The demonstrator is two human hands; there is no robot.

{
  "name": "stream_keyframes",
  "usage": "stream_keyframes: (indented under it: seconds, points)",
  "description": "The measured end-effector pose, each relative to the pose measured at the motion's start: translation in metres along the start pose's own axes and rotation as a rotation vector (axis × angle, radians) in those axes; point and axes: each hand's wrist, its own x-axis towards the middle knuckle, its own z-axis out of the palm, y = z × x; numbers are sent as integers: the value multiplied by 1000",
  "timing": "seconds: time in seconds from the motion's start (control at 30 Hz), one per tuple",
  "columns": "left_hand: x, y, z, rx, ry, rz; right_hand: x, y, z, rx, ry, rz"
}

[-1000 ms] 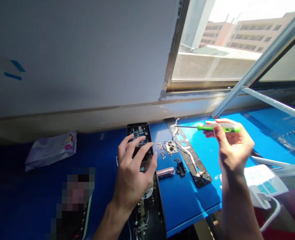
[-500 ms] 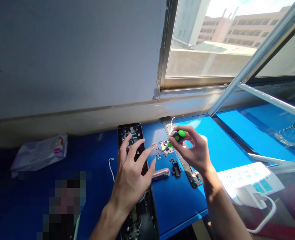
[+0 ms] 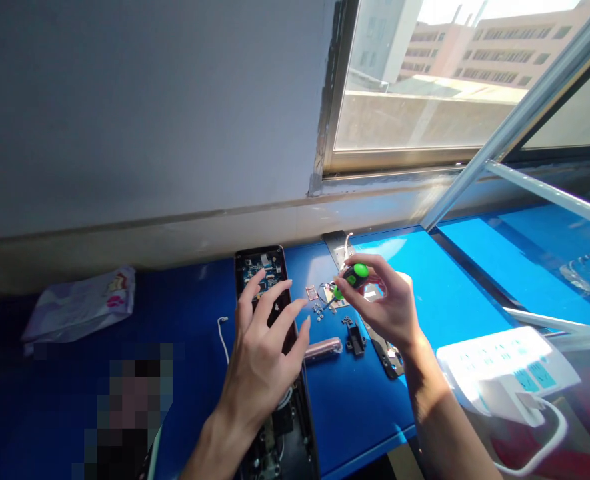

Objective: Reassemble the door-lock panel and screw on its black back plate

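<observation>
My left hand [image 3: 263, 353] lies with fingers spread over a long black device [image 3: 269, 347] whose open back shows a blue circuit board [image 3: 261, 265] at its far end. My right hand [image 3: 387, 303] pinches a green-handled screwdriver [image 3: 352, 277], tip pointing down-left at several tiny screws [image 3: 318, 311] on the blue table [image 3: 355, 400]. Beside the screws sit a small pink square part [image 3: 311, 293], a pinkish cylinder [image 3: 323, 349] and a small black bracket [image 3: 355, 337]. A dark metal plate [image 3: 385, 350] with holes runs under my right hand.
A white power strip [image 3: 505, 363] with a cable sits at the right. A crumpled white bag [image 3: 82, 303] lies at the left by the wall. An open window frame [image 3: 475, 167] leans over the table's far right. A thin white wire [image 3: 222, 333] lies left of the device.
My right hand swung the screwdriver from held level at the right to pointing down at the small screws. My left hand stayed spread on the device. The camera shifted slightly.
</observation>
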Motion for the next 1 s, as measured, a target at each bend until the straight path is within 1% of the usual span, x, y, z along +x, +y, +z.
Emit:
stream_keyframes:
  seconds: [0.27,0.43,0.57,0.67,0.77,0.87,1.0]
  points:
    - [0,1,-1,-6,2,5,0,2,-2,-47,18,-12]
    - [1,3,-3,-35,15,-3,3,-8,-8,-40,92,-34]
    - [1,3,-3,-65,8,-23,18,-28,-15,28,201,-132]
    - [2,4,-3,-96,-22,-19,33,-50,-18,98,241,-200]
    - [4,6,-3,-121,-16,0,46,-71,-16,130,265,-241]
    - [6,6,-6,-130,25,36,53,-88,-11,183,260,-244]
    - [6,5,-11,-140,94,53,57,-96,-6,261,236,-242]
